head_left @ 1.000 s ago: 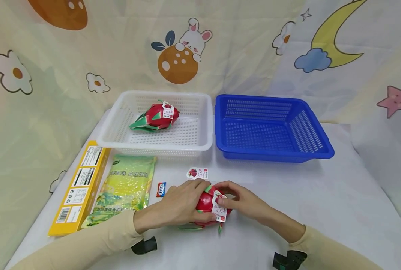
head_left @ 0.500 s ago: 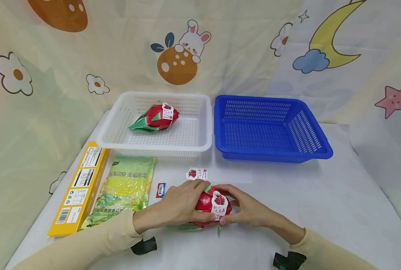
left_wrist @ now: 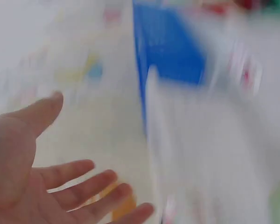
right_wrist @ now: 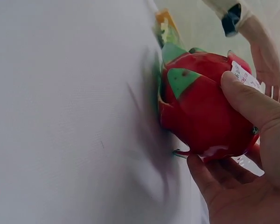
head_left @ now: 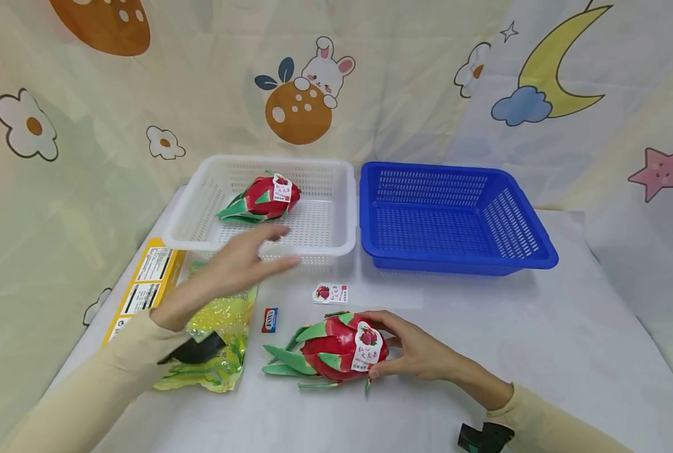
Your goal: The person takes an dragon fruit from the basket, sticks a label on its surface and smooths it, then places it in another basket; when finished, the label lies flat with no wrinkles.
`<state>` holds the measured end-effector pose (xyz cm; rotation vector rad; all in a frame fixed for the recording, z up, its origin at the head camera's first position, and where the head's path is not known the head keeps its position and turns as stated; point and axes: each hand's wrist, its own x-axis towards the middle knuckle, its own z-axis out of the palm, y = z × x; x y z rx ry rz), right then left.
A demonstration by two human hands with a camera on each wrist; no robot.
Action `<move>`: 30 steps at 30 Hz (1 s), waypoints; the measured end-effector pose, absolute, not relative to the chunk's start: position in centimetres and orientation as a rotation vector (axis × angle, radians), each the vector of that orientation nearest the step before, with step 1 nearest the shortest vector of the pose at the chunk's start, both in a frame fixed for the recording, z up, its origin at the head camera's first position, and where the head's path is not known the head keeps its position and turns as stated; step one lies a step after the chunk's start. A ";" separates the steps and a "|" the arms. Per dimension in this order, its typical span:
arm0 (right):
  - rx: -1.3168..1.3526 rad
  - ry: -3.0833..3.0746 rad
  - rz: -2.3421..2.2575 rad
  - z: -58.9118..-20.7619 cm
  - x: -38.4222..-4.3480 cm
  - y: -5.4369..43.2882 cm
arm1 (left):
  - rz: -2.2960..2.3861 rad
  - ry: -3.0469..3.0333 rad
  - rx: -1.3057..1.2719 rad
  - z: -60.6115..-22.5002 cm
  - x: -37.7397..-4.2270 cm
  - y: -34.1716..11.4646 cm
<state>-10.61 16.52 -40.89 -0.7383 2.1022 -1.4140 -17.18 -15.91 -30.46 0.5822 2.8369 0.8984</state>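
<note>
A red dragon fruit (head_left: 327,349) with green scales and a white label lies on the table, its leafy end to the left. My right hand (head_left: 412,346) grips its right end, thumb at the label's lower edge; the right wrist view shows the fingers curled round the fruit (right_wrist: 205,102). My left hand (head_left: 245,258) is empty, fingers spread, over the front rim of the white basket (head_left: 344,236). Inside that basket lies a second labelled dragon fruit (head_left: 268,198). The left wrist view is blurred, with the open left hand (left_wrist: 60,172) at lower left.
A blue basket (head_left: 461,261) stands right of the white one. On the table are a loose dragon fruit label (head_left: 330,293) and a small red-and-blue packet (head_left: 270,319). A yellow-green bag (head_left: 223,352) and a yellow box (head_left: 163,264) lie at left, partly behind the left arm.
My left hand has let go of the dragon fruit and moved up and left to the white basket. My right thumb has slid down from the label's face; the label now lies flat.
</note>
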 end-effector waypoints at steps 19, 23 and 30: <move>-0.749 2.140 -1.321 -40.0 -10.7 16.4 | 1.141 2.443 -0.192 -33.3 -29.4 -33.4; -0.827 2.245 -1.206 -39.0 -10.7 16.3 | 1.275 2.365 -0.188 -34.0 -29.6 -33.8; -0.952 2.486 -0.942 -36.2 -10.6 14.1 | 1.364 2.258 -0.132 -34.6 -29.3 -34.3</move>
